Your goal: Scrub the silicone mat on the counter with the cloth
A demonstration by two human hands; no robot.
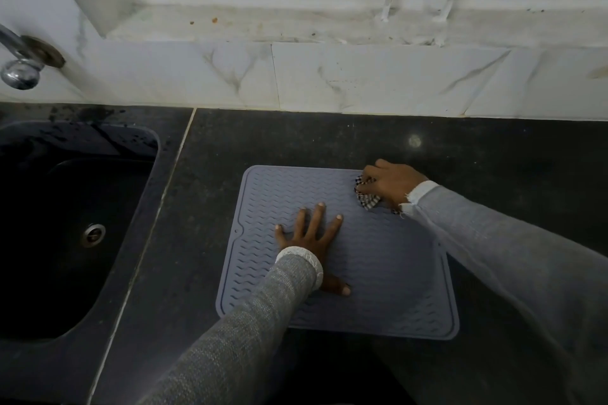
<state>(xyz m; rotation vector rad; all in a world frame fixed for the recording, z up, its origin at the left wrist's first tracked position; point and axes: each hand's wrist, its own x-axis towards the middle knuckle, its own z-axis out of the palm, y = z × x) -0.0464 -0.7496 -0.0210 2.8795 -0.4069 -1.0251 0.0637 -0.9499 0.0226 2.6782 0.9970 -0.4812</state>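
While the left hand is pressing flat on the silicone mat with fingers spread, the right hand is gripping a bunched checked cloth at the mat's far right corner. Risk: scrubbing at that edge is likely dragging or lifting the thin, flexible mat on the smooth dark counter. Mat is sitting mid-counter, right of the sink: grey, square, rounded corners, wavy ridges.

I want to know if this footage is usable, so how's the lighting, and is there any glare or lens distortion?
Head view: dim, flat light; the sink is nearly black inside. One small glare spot on the counter. Wide-angle bending curves the wall tiles and the sleeves near the edges. The mat, left hand and right hand on the cloth stay fairly sharp.
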